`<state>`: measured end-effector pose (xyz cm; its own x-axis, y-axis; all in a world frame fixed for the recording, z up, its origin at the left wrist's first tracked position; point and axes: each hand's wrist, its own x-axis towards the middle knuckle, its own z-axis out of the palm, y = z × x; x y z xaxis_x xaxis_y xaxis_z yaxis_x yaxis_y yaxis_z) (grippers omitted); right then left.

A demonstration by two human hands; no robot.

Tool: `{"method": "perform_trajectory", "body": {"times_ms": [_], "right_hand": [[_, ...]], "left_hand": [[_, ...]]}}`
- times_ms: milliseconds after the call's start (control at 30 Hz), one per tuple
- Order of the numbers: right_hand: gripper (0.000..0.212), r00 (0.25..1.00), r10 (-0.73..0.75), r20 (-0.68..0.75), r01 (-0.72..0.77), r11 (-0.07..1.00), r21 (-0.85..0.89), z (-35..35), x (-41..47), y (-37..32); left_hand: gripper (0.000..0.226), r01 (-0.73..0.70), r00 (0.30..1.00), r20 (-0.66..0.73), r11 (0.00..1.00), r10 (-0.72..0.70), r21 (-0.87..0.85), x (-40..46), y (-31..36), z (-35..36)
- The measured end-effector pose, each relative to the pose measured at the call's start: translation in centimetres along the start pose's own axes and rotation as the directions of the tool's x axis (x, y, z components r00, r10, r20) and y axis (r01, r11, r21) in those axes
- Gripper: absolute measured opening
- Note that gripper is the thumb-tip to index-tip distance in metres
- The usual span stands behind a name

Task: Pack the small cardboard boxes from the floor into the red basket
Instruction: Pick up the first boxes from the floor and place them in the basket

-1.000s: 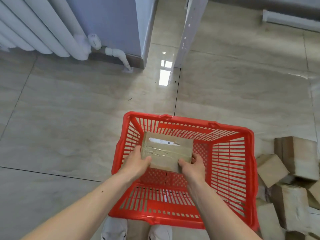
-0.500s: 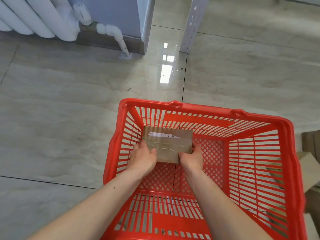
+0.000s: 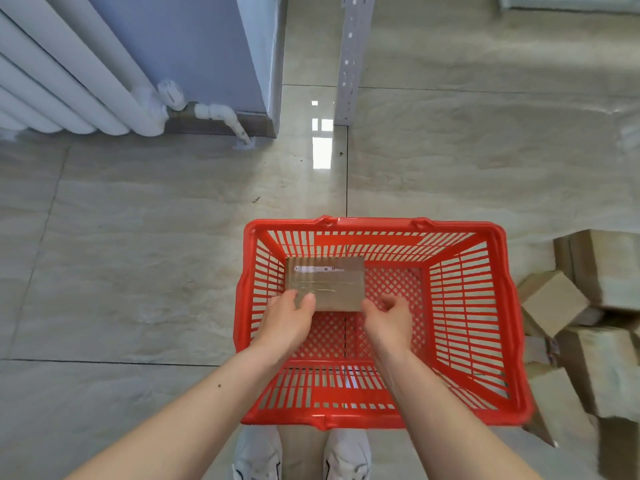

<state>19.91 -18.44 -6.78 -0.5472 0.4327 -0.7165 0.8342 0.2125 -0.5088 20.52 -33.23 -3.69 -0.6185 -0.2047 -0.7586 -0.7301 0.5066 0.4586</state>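
**One taped box down in the red basket, both hands at its near edge**

A small cardboard box, sealed with clear tape and bearing a narrow white label strip along its far side, lies flat inside the red basket, in the far left corner of the mesh bottom, close against the far wall and the left wall. It is the only box in the basket.

The left hand is at the box's near left corner, with the thumb lying over the top face and touching it; the fingers curl loosely and do not appear clamped on it. The right hand is just beside the near right corner, fingers curled and relaxed, gripping nothing; whether it touches the cardboard I cannot tell. Both bare forearms reach in over the near rim.

The basket stands on a glossy tiled floor. To its right, on the floor, lies a loose heap of cardboard boxes, some tilted against one another. Two white shoes show just below the near rim. Farther off, a white radiator with its pipe stands at upper left, and a perforated metal upright stands beyond the basket.
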Motion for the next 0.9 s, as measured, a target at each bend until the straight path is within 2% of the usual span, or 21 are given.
{"method": "perform_trajectory", "body": {"times_ms": [167, 267, 500, 700, 900], "right_hand": [[0.038, 0.999, -0.043, -0.010, 0.044, 0.992, 0.119, -5.7, -6.5, -2.4], [0.032, 1.000, 0.014, -0.008, -0.012, 0.968, 0.249, -9.8, -10.1, -3.5], [0.015, 0.986, 0.103, -0.134, -0.034, 0.899, 0.437, -19.0, -15.0, -4.4], [0.013, 0.978, 0.157, -0.140, -0.055, 0.835, 0.547, -25.9, -16.7, -2.4], [0.019, 0.973, 0.175, -0.151, -0.057, 0.814, 0.577, -33.8, -15.9, 2.2]], "left_hand": [[0.040, -0.073, 0.993, -0.093, 0.997, 0.075, 0.031, -6.8, 4.3, -2.1], [0.032, -0.109, 0.988, -0.111, 0.994, 0.109, 0.006, -10.9, 7.2, -2.9], [0.026, -0.211, 0.977, -0.021, 0.975, 0.213, 0.061, -18.4, 13.4, -2.1], [0.028, -0.286, 0.958, 0.053, 0.952, 0.282, 0.109, -23.1, 17.3, 2.2], [0.026, -0.319, 0.947, 0.084, 0.938, 0.310, 0.135, -27.5, 19.7, 10.0]]}}
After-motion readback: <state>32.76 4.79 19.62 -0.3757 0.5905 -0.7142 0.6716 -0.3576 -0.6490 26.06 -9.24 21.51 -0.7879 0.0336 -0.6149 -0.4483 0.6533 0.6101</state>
